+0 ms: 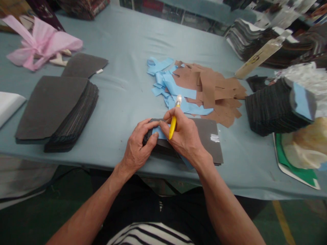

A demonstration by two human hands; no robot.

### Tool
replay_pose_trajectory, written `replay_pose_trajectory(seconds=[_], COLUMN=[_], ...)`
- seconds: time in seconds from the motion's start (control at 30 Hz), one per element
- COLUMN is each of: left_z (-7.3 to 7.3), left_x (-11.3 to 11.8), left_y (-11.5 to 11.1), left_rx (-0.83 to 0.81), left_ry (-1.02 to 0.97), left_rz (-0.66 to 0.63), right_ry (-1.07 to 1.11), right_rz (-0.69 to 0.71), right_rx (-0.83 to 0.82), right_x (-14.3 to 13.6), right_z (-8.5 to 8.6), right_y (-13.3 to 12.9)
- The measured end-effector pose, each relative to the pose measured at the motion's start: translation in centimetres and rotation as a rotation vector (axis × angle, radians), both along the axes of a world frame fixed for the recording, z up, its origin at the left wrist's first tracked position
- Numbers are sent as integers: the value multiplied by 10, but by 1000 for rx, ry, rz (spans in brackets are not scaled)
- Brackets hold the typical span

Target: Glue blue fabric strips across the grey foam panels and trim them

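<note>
No lettering is legible: the black mark [255,58] on the pale bottle-shaped object [267,52] at far right is unreadable, likewise the white patch [215,137] on the near dark panel [208,151].

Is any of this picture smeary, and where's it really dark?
Head view: the dark stacked sheets at the upper right look smeared; head view: the left hand, right hand and yellow-handled tool look clearer, though a bit soft; head view: the blue-grey tabletop is bright, while the floor below is dark.
</note>
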State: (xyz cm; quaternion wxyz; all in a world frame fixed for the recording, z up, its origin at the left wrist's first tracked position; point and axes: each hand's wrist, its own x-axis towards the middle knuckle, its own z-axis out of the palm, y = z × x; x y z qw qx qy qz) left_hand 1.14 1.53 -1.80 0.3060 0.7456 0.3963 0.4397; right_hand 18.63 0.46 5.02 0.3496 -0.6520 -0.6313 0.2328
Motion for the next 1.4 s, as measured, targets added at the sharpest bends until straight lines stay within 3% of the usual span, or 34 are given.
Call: replay_pose_trajectory(seconds=[0.27, 0.5, 0.8, 1.1, 1.4], left_z=[-1, 0, 3, 0, 2], left_x=[0, -1, -3, -6, -10], left_y=[-1, -2, -2, 0, 2], left_rx=[-22, -18, -23, -13, -31], left_ry=[11, 28, 46, 69, 125], left_rz=[19, 37, 43, 57, 112], right_ry=[48, -97, -228, -231, -168], right_rz=[106, 148, 57, -29, -97], right_rx=[-51, -65, -60, 7, 43], right_x=[8, 22, 62, 103, 128], right_z=[9, 22, 31, 28, 19], right_y=[-1, -6, -20, -33, -41])
